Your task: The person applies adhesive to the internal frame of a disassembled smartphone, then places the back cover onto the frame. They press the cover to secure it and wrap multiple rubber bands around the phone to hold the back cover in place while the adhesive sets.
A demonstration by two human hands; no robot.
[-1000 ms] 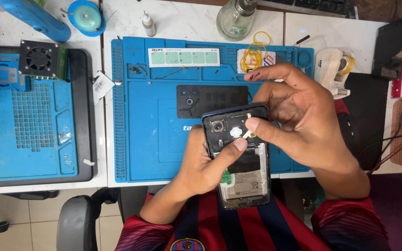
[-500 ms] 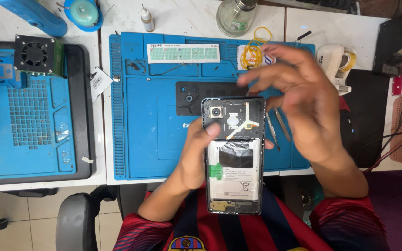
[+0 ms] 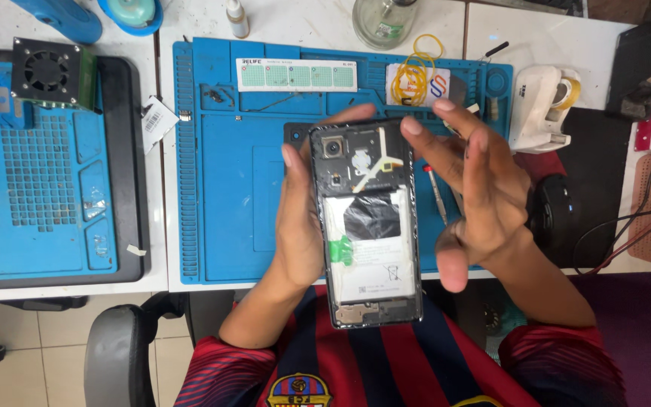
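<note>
Behind opened phone [image 3: 371, 226], left hand [image 3: 299, 226] half-hidden.

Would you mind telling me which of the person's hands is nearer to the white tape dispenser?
The right hand: it hovers just left of the tape dispenser. The left hand is farther away, holding the opened phone by its left edge.

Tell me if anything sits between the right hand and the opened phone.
Nothing visible does. The left hand holds the opened phone by its left edge, back cover off, battery showing. The right hand hovers open just right of the phone, fingertips at its top right corner. A red-tipped tool lies on the blue mat below, not between them.
</note>
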